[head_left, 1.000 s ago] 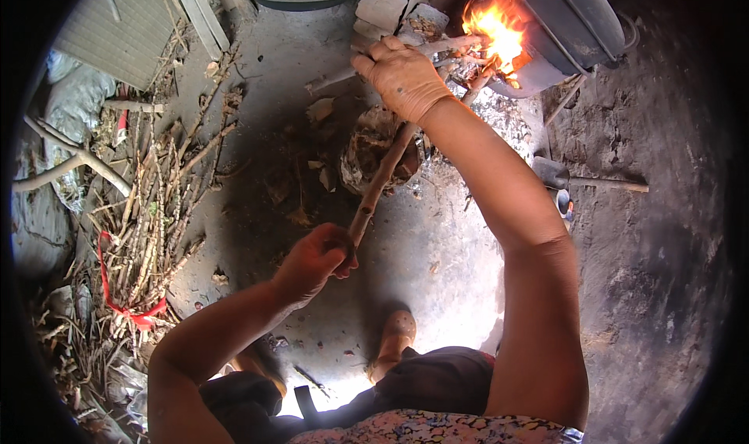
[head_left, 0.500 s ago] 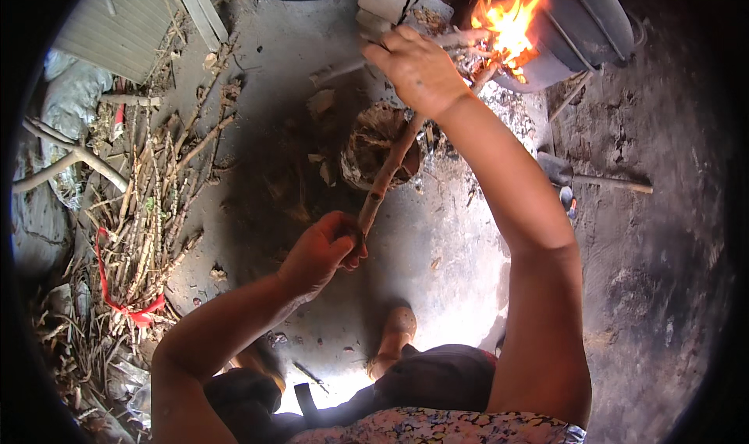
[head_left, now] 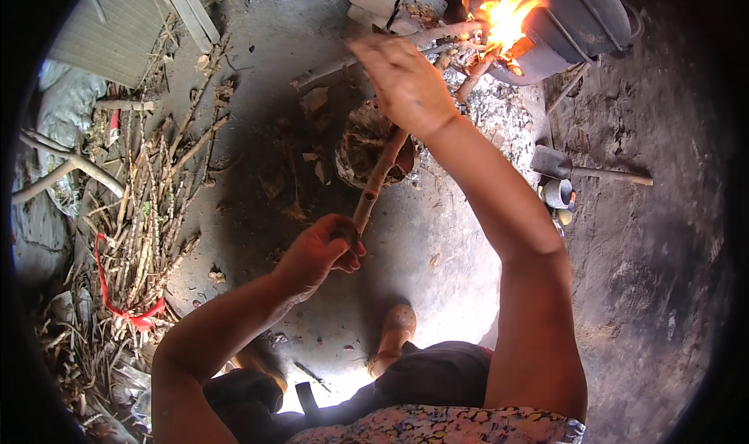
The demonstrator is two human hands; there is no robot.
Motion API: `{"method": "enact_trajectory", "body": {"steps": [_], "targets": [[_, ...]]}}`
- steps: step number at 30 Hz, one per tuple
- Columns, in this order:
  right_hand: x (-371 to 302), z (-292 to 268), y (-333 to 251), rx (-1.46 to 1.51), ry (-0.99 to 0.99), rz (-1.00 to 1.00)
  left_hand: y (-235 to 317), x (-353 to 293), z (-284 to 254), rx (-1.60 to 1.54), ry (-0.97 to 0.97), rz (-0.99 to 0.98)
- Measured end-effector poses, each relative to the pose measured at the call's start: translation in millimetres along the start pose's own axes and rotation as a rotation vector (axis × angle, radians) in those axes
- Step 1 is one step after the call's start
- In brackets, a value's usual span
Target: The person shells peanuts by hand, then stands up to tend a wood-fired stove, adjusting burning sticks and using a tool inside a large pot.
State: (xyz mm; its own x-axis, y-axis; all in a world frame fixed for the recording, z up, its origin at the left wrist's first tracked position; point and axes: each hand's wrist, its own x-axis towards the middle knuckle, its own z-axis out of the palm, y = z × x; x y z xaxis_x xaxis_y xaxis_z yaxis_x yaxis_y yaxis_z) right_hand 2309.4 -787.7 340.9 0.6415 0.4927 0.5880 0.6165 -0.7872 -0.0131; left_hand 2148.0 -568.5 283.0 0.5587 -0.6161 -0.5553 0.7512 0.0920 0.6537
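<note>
Above the grey floor (head_left: 257, 155), between the two hands, a thick stick (head_left: 377, 175) is held aslant, its lower end gripped by the curled fingers of the left hand (head_left: 320, 250). Its upper part is covered by the right hand (head_left: 409, 85), which is held open, fingers extended and blurred; whether the stick is touched by it cannot be told. By the stick, a roundish brown object (head_left: 355, 151) is partly overlapped. Past the right hand, a long branch (head_left: 320, 72) is laid toward flames (head_left: 503, 23), beside which a large dark vessel (head_left: 581, 15) is placed. Farther right, a short shovel (head_left: 552, 161) is seen. At left, thin sticks (head_left: 152, 225) are bound by a red strip (head_left: 142, 321).
</note>
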Motion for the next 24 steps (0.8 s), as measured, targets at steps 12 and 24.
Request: {"method": "enact_trajectory", "body": {"steps": [12, 24], "targets": [[-126.0, 30.2, 91.1, 0.53, 0.332, 1.561, -0.6, -1.5, 1.1, 0.011, -0.012, -0.01], [-109.5, 28.2, 105.9, 0.556, 0.211, 1.534, -11.2, -8.8, -5.4, -0.021, -0.005, -0.018]]}}
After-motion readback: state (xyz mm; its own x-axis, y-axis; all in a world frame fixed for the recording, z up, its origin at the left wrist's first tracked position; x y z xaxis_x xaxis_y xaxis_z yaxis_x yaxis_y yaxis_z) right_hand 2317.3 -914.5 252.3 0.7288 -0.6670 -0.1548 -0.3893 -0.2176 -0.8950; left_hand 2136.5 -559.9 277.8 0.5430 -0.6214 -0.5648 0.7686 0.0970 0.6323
